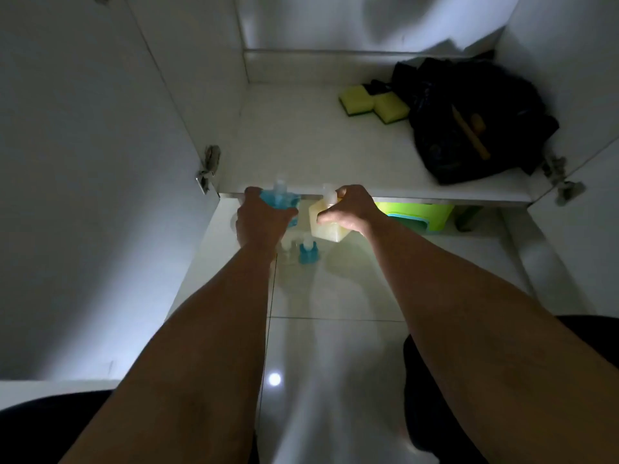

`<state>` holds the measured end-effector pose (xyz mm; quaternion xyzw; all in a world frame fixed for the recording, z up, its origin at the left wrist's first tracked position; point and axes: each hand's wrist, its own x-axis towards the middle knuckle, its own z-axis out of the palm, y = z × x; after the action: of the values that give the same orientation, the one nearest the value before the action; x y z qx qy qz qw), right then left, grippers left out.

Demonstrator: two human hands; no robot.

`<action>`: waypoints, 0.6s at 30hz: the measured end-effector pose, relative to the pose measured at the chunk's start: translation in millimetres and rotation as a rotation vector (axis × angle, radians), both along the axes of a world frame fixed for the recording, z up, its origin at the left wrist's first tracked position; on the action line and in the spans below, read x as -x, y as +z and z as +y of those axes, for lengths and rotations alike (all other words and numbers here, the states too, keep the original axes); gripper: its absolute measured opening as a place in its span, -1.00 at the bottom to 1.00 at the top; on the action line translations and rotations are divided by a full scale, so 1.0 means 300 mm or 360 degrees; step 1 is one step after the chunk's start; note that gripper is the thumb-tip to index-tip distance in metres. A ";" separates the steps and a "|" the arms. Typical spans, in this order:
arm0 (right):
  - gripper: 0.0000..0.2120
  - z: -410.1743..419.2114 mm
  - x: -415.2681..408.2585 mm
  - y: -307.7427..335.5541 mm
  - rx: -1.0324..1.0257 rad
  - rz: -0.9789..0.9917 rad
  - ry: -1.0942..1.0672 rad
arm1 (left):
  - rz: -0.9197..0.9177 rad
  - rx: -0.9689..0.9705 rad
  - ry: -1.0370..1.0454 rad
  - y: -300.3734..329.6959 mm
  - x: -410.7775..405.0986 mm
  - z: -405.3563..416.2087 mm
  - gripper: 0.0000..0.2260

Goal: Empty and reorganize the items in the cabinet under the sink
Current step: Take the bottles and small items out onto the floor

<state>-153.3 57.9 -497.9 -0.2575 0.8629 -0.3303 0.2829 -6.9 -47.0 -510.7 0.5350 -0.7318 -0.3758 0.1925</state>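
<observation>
The left hand [259,217] grips a blue plastic bottle [279,204]; the right hand [348,212] grips a pale yellow square bottle [326,226]; both stand upright at the white cabinet shelf [301,155] edge, side by side.

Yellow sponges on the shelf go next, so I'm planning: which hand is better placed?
Probably right hand: nearer the yellow sponges, though gripping a pale yellow bottle. Left hand holds a blue bottle.

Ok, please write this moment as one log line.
left hand: holds blue plastic bottle | right hand: holds pale yellow plastic bottle | place: cabinet shelf front edge
</observation>
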 end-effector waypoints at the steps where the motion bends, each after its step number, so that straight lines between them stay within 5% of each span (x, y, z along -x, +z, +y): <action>1: -0.63 0.021 -0.030 -0.021 -0.0015 -0.0016 0.0037 | 0.0006 -0.0046 0.0030 -0.026 -0.036 0.036 -0.34; 8: -0.53 0.104 -0.183 -0.263 -0.0208 0.0050 0.0198 | -0.0244 -0.0215 0.0275 -0.259 -0.209 0.242 -0.36; 18: -0.24 0.085 -0.224 -0.601 -0.0380 0.0103 0.0412 | -0.0120 -0.0503 0.0505 -0.583 -0.196 0.263 -0.37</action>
<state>-86.1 83.3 -678.1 -0.3415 0.8643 -0.1780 0.3236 51.9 31.9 -685.5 0.6804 -0.5772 -0.4307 0.1355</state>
